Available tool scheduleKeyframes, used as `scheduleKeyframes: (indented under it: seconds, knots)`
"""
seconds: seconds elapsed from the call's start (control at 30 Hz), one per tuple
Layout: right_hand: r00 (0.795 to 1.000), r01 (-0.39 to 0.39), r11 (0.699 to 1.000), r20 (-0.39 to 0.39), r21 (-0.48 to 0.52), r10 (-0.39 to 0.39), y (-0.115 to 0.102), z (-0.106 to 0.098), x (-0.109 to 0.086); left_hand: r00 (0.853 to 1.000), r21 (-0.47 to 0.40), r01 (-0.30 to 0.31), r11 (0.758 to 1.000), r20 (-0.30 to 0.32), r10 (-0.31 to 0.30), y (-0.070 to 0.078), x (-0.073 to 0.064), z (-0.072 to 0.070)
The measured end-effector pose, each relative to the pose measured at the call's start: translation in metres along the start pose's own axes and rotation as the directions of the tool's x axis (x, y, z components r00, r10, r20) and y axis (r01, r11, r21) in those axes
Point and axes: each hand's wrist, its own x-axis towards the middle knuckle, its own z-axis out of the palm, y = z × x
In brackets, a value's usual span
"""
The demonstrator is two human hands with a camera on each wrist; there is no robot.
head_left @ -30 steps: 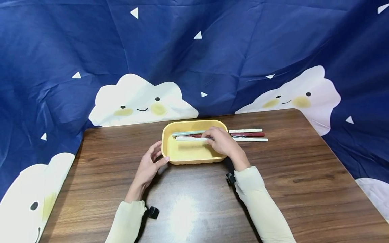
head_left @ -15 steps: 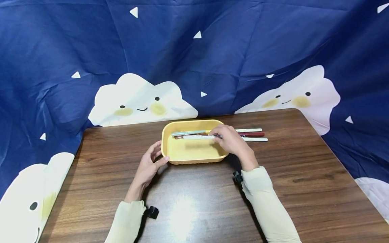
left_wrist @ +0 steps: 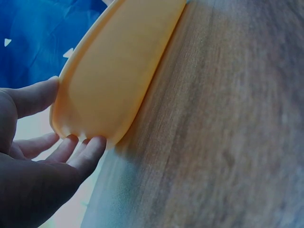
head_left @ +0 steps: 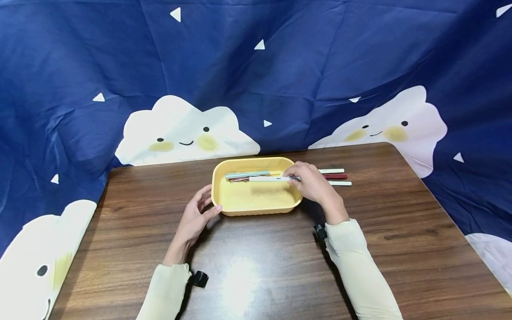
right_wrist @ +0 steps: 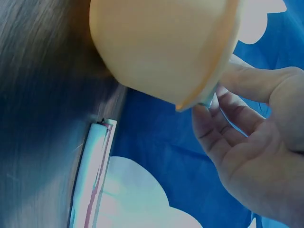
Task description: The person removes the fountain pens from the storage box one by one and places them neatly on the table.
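Observation:
A yellow tray (head_left: 256,212) stands near the back of the table. My left hand (head_left: 196,218) holds its left end, thumb at the front corner and fingertips against the end wall (left_wrist: 78,128). Over the tray's right end, my right hand (head_left: 314,184) pinches a slim white pen (head_left: 266,179), which points left and lies nearly level above the tray floor. Behind it in the tray lie a light blue pen (head_left: 248,174) and a dark reddish one with a shiny clip (head_left: 239,180). In the right wrist view, my right hand (right_wrist: 251,128) is at the tray's rim, mostly hiding the pen's held end.
Right of the tray, white and red pens (head_left: 336,176) lie side by side on the brown wooden table (head_left: 400,240), partly behind my right hand. In the right wrist view these pens (right_wrist: 90,175) sit beyond the tray's end. A blue cloud-print cloth (head_left: 280,66) hangs behind.
My right hand has moved right with the white pen, drawing it rightward and slightly up from beside the other pens in the tray. My left hand stays at the tray's left end.

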Motion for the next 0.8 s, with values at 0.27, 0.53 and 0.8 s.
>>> scheduleKeyframes:
  seconds: [0.27, 0.53, 0.8]
  knots:
    - [1.000, -0.018, 1.000, 0.005, -0.012, 0.018, 0.003, -0.006, -0.004, 1.000, 0.012, 0.008, 1.000, -0.002, -0.008, 0.002, -0.001, 0.000]
    - [1.000, -0.024, 1.000, 0.008, -0.019, 0.024, 0.007, -0.012, -0.008, 1.000, 0.014, 0.003, 1.000, -0.002, -0.003, 0.001, -0.001, -0.001]
    - [0.999, -0.048, 0.998, 0.003, -0.031, 0.048, 0.017, -0.016, -0.016, 1.000, 0.005, 0.009, 1.000, -0.001, -0.009, 0.001, 0.000, -0.001]
